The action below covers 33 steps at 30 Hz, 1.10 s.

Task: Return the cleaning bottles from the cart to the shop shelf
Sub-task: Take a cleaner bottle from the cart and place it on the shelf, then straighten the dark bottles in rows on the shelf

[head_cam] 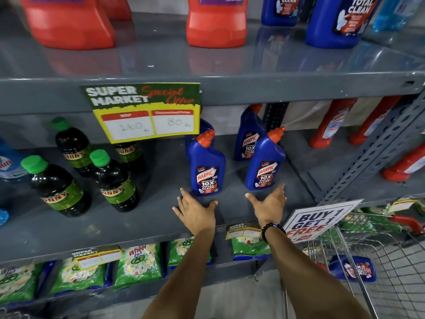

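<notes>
Two blue Harpic bottles with orange caps stand upright at the front of the grey middle shelf (pixel 147 224): one on the left (pixel 207 165) and one on the right (pixel 264 162). More blue bottles stand behind them (pixel 249 134). My left hand (pixel 195 211) is just in front of the left bottle, fingers spread, holding nothing. My right hand (pixel 270 203) is spread just in front of the right bottle, also apart from it. Another blue Harpic bottle (pixel 354 268) lies inside the wire cart (pixel 391 261) at the lower right.
Dark bottles with green caps (pixel 115 180) stand left on the same shelf. Red bottles (pixel 331 123) fill the neighbouring bay beyond a perforated upright (pixel 368 153). Large red (pixel 216 21) and blue jugs (pixel 338 21) sit on the shelf above. Green detergent packs (pixel 138 263) lie below. Offer signs (pixel 147 111) hang from the shelf edges.
</notes>
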Each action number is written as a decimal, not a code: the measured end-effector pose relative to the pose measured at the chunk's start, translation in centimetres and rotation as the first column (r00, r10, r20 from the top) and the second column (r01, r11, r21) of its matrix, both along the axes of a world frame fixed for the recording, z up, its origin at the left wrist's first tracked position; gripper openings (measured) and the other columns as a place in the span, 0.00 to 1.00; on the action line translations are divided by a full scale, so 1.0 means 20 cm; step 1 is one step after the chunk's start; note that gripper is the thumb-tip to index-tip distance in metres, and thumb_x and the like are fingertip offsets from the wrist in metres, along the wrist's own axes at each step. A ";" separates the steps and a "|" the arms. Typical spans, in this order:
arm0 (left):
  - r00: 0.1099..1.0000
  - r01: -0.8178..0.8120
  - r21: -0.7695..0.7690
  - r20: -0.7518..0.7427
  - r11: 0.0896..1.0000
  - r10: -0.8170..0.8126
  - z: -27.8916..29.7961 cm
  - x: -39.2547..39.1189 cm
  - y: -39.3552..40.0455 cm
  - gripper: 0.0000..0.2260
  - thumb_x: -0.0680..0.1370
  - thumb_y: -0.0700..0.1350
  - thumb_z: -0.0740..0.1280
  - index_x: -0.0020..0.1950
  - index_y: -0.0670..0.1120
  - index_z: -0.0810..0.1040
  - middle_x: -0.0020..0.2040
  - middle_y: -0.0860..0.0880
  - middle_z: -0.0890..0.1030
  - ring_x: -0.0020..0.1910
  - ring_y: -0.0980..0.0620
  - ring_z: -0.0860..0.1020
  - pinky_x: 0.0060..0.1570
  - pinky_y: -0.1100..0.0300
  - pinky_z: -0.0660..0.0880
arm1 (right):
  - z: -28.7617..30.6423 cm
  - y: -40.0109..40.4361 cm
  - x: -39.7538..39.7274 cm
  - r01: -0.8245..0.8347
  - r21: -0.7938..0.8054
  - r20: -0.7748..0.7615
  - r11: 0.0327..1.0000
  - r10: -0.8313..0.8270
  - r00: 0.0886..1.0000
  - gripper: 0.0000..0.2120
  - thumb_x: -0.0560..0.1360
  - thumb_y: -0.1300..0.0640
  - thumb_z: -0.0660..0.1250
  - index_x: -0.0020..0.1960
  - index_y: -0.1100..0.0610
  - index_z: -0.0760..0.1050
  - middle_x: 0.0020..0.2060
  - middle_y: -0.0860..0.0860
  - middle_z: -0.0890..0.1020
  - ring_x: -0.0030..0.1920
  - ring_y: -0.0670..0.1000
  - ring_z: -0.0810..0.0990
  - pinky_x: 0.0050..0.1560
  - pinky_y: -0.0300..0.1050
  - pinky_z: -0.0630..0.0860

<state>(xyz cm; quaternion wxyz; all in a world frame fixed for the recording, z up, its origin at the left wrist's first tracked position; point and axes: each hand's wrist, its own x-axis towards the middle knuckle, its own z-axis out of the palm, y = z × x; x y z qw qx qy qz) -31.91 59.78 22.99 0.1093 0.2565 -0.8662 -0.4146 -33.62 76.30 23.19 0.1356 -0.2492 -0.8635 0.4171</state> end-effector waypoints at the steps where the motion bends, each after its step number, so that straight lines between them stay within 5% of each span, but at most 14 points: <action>1: 0.999 0.032 -0.001 -0.002 0.999 -0.032 0.00 0.02 -0.03 0.48 0.65 0.53 0.76 0.75 0.40 0.52 0.72 0.40 0.67 0.75 0.43 0.58 0.75 0.48 0.48 | 0.01 -0.02 0.03 0.009 0.022 0.012 1.000 -0.009 1.000 0.55 0.62 0.48 0.78 0.74 0.67 0.47 0.74 0.65 0.59 0.75 0.62 0.56 0.76 0.56 0.52; 9: 0.962 0.272 -0.233 0.067 0.934 -0.263 -0.03 0.31 -0.61 0.35 0.74 0.59 0.64 0.73 0.39 0.60 0.74 0.41 0.64 0.75 0.43 0.56 0.76 0.51 0.50 | 0.03 -0.52 0.29 -0.043 0.150 0.128 0.988 0.024 0.992 0.47 0.69 0.45 0.71 0.73 0.69 0.50 0.74 0.65 0.58 0.75 0.61 0.56 0.75 0.54 0.50; 16: 0.964 0.265 -0.271 0.061 0.925 -0.258 -0.04 0.56 -1.27 0.31 0.77 0.57 0.60 0.73 0.40 0.60 0.75 0.42 0.63 0.76 0.44 0.55 0.75 0.51 0.50 | 0.01 -1.20 0.47 -0.339 0.088 0.113 0.937 0.329 0.938 0.36 0.76 0.49 0.63 0.74 0.66 0.52 0.75 0.62 0.57 0.76 0.59 0.53 0.76 0.52 0.49; 24: 0.994 0.109 0.058 0.013 0.992 -0.110 0.04 0.44 -1.71 0.39 0.73 0.52 0.69 0.75 0.39 0.53 0.76 0.40 0.59 0.75 0.40 0.58 0.72 0.46 0.60 | 0.09 -1.62 0.32 -0.426 -0.117 0.075 0.897 0.436 0.897 0.41 0.70 0.48 0.71 0.75 0.60 0.54 0.74 0.57 0.63 0.73 0.57 0.62 0.69 0.48 0.63; 28: 0.991 0.128 0.138 0.025 0.982 -0.132 0.05 0.34 -1.77 0.42 0.70 0.51 0.73 0.76 0.42 0.53 0.76 0.43 0.60 0.75 0.42 0.57 0.73 0.46 0.60 | 0.07 -1.67 0.22 -0.376 -0.203 -0.022 0.904 0.379 0.925 0.35 0.63 0.51 0.78 0.64 0.59 0.68 0.60 0.57 0.79 0.61 0.57 0.77 0.55 0.45 0.72; 33: 0.994 0.111 0.218 -0.012 0.970 -0.112 0.03 0.26 -1.74 0.42 0.65 0.51 0.77 0.73 0.44 0.60 0.73 0.43 0.68 0.74 0.41 0.59 0.70 0.43 0.63 | 0.05 -1.68 0.19 -0.357 -0.223 -0.042 0.907 0.357 0.933 0.31 0.60 0.50 0.79 0.58 0.57 0.71 0.53 0.55 0.83 0.54 0.56 0.80 0.50 0.44 0.74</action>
